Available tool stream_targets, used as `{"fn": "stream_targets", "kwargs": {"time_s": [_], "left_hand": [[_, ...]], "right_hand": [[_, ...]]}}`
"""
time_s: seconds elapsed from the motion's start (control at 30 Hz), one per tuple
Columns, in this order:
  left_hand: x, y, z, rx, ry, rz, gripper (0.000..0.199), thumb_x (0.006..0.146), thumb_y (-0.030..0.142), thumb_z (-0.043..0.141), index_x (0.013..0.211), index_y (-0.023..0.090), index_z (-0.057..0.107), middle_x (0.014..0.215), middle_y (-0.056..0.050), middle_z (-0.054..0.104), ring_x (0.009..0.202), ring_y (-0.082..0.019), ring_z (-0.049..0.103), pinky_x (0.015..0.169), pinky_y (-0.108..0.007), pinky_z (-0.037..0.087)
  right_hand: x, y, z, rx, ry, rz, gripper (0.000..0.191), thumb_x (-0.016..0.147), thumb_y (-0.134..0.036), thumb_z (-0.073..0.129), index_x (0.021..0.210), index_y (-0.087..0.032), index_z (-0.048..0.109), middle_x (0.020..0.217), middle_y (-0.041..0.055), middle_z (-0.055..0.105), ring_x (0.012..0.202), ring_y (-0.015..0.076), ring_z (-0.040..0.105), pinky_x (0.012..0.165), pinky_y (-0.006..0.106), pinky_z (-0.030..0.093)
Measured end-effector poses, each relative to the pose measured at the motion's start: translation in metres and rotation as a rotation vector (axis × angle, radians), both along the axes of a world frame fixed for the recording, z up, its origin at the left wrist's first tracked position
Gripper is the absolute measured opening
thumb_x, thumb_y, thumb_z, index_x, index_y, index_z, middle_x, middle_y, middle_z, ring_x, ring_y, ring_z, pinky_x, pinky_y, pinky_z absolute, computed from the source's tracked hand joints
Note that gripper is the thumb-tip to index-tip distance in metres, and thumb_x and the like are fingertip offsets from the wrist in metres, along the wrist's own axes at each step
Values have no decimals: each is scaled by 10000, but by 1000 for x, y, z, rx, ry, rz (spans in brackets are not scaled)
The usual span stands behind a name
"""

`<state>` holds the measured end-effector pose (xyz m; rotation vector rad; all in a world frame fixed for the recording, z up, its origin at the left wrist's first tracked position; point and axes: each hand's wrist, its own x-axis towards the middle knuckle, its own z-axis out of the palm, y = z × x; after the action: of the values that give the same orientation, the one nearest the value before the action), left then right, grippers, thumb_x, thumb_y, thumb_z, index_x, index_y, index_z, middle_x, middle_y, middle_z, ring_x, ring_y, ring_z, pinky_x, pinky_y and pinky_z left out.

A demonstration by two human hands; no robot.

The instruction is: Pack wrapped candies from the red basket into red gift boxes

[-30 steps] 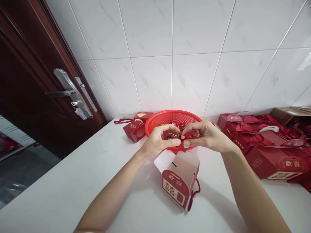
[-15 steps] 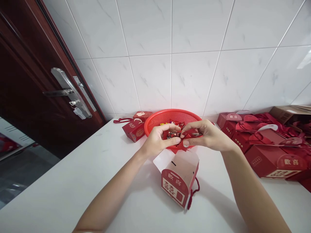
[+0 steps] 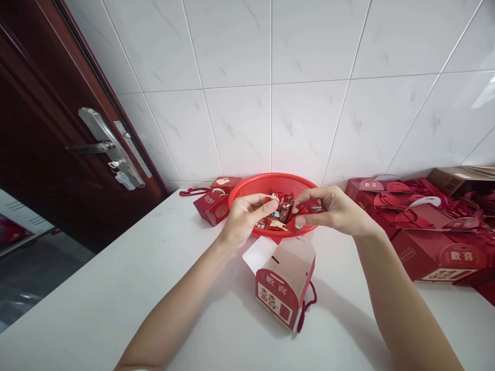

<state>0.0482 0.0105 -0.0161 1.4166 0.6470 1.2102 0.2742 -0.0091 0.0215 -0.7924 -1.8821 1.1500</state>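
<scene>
My left hand point(image 3: 244, 215) is over the basket's left side, thumb and index finger pinched together; whatever is between them is too small to make out. My right hand point(image 3: 333, 212) is closed on a shiny red wrapper point(image 3: 303, 220) above the basket's right side. Below both hands, the red plastic basket point(image 3: 247, 186) holds several wrapped sweets point(image 3: 284, 206). Just in front of it stands a red gift box point(image 3: 275, 299) with its top open, a pale flap folded out to the left and a dark red cord hanging at its right side.
Two small red boxes point(image 3: 212, 206) stand left of the basket against the tiled wall. Many red gift boxes point(image 3: 433, 247) crowd the right of the white table point(image 3: 116, 304), with a brown cardboard box point(image 3: 448, 179) behind. A dark red door point(image 3: 50, 113) is at the left.
My hands have moved apart; the left fingertips shifted left, away from the right hand. More of the sweets in the basket now shows between them. The open gift box has stayed put.
</scene>
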Motion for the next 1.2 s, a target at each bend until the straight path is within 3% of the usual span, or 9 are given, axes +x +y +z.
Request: {"fn": "stream_targets", "kwargs": {"time_s": [0.17,0.4,0.57,0.83,0.97,1.1,1.2], "left_hand": [[1,-2,0,44,-10,11,222,781,377,850,880,184,805,854,-30,758,788,-144,689,724,-243,575],[3,-4,2,18,-9,71,292,803,458,815,891,180,819,880,-57,772,847,-184,690,784,-289,563],[5,-9,4,50,21,103,274,848,436,774,849,164,810,820,-48,753,799,-175,685,770,-291,568],[5,-10,5,22,37,82,297,851,451,764,929,167,804,882,-62,761,845,-192,701,777,-297,576],[3,-6,5,-3,70,104,338,825,442,779,1062,201,764,948,-46,747,889,-192,687,773,-288,566],[-5,-8,11,90,295,118,379,876,467,691,1149,205,683,921,-36,714,884,-202,676,816,-329,552],[-17,-16,23,216,695,64,342,886,504,654,1036,197,681,1047,-64,702,996,-241,662,897,-369,523]], "right_hand": [[1,-1,1,28,-10,16,234,750,-331,845,928,-195,778,876,36,786,810,209,727,754,333,589],[1,0,2,58,-52,-5,224,760,-330,831,931,-198,773,855,29,783,790,209,721,750,334,579],[1,0,1,41,-42,-6,238,740,-331,841,918,-186,780,875,41,781,788,202,710,734,327,579],[3,-3,3,40,-55,-12,279,724,-351,847,931,-179,776,868,39,775,795,202,707,743,329,578],[5,-3,5,67,-111,-32,322,724,-391,844,947,-172,768,834,38,754,759,193,675,696,314,550],[10,-5,9,97,-176,-49,295,761,-397,818,926,-162,751,776,23,721,705,164,625,633,281,499],[15,-9,12,120,-270,-23,273,789,-390,795,918,-155,741,704,-8,671,637,131,561,569,256,430]]}}
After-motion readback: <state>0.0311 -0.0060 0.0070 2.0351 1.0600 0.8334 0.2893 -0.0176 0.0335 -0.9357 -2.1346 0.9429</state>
